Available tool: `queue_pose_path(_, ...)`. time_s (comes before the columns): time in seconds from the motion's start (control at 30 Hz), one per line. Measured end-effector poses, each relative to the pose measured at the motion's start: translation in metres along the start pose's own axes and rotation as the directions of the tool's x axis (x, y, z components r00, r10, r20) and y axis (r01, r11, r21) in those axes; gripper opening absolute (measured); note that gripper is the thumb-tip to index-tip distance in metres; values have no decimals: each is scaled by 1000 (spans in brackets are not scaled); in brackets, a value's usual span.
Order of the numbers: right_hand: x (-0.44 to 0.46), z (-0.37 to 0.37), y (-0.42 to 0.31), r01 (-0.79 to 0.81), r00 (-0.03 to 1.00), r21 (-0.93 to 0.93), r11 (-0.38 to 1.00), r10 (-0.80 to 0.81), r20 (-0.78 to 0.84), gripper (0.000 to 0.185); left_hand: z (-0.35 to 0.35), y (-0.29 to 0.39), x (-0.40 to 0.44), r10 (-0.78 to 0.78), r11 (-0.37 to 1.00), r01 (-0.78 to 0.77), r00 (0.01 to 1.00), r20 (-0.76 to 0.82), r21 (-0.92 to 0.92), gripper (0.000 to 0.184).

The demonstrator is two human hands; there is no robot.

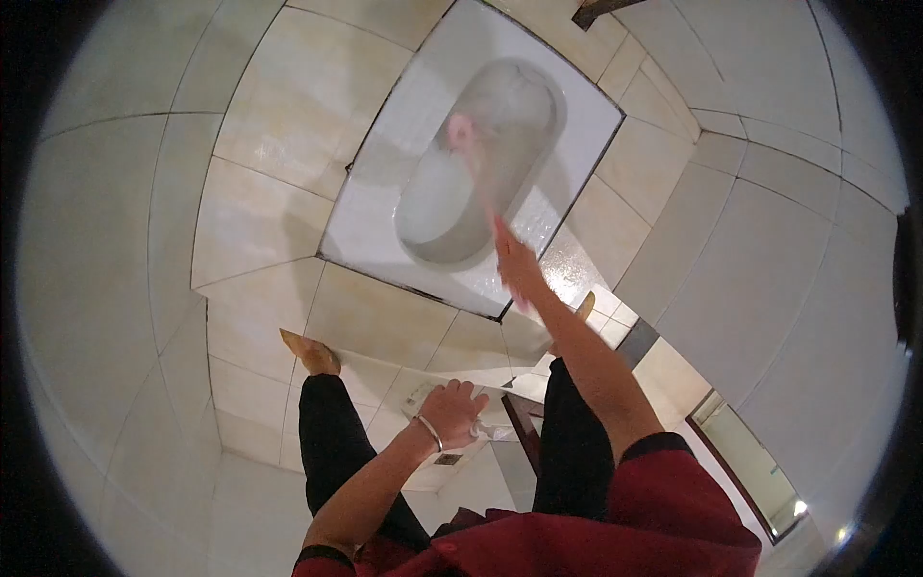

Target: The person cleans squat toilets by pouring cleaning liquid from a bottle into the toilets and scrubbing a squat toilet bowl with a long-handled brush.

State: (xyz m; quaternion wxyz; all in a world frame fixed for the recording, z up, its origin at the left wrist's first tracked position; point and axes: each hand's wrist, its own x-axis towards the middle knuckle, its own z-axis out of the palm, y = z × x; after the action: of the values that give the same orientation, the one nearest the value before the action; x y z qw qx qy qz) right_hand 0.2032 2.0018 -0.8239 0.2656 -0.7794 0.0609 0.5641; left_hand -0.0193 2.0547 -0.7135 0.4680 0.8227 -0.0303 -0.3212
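Observation:
A white squat toilet (pixel 370 216) is set in the tiled floor, its long oval bowl wet and shiny. My right hand (pixel 517 264) reaches over the near right rim, closed and smeared by motion. From it a thin pale handle runs into the bowl and ends in a pinkish blurred head, which looks like a toilet brush (pixel 462 135). Lower down, between my knees, is my left hand (pixel 450 412), with a bracelet on its wrist. Its fingers are curled. A whitish object (pixel 483 429) shows by its thumb, mostly hidden, and I cannot name it.
My bare feet stand apart on beige floor tiles (pixel 264 226), the left foot (pixel 312 354) near the toilet's front corner. Grey tiled walls rise on both sides. At lower right is a dark-framed mirror or doorway (pixel 745 462). A floor drain (pixel 447 460) lies behind me.

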Motion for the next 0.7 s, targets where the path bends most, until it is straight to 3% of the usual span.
queue_pose_path(0.03, -5, -1, 39, 260, 961, -266, 928, -277, -27, 46, 0, -1, -1, 3, 1000, -3, 1000, -12, 0, 40)
queue_pose_path(0.07, -10, -3, 77, 424, 845, -541, 726, -532, -51, 43, -1, 0, -1, 5, 1000, -5, 1000, -10, -1, 40)
queue_pose_path(0.17, 17, -42, 118, 329, 833, -703, 631, -544, -99, 41, -4, -2, -2, 13, 998, -15, 999, -36, -59, 41)
queue_pose_path(0.23, 39, -52, 67, 189, 925, -518, 834, -328, -190, 39, -3, -1, -2, 17, 1000, -17, 1000, -16, 9, 43)
queue_pose_path(0.3, 69, -55, 5, 30, 951, -356, 934, -137, -278, 38, 1, 0, -2, 12, 1000, -12, 1000, -22, -8, 44)
queue_pose_path(0.33, 118, -61, 10, 116, 972, -57, 992, -125, -199, 38, 1, -2, -2, 9, 1000, -10, 1000, -20, -27, 44)
queue_pose_path(0.37, 154, -62, 27, 155, 985, 252, 955, -130, -112, 39, -1, -2, -4, 2, 1000, -3, 1000, -16, -25, 44)
queue_pose_path(0.43, 143, -31, 6, 135, 985, 237, 962, -104, -139, 39, -4, -1, -4, 23, 999, -24, 1000, -15, -27, 45)
queue_pose_path(0.53, 81, 31, 13, 290, 928, 107, 951, -251, -276, 40, 1, -1, -4, 33, 999, -33, 999, 35, -10, 45)
queue_pose_path(0.63, 6, 28, 74, 263, 937, -315, 912, -319, -141, 42, 3, -1, -7, -3, 1000, 4, 999, 39, -23, 45)
queue_pose_path(0.7, -45, 18, 86, 259, 935, -423, 868, -335, -115, 42, 2, -2, -8, 9, 1000, -9, 1000, 14, -26, 44)
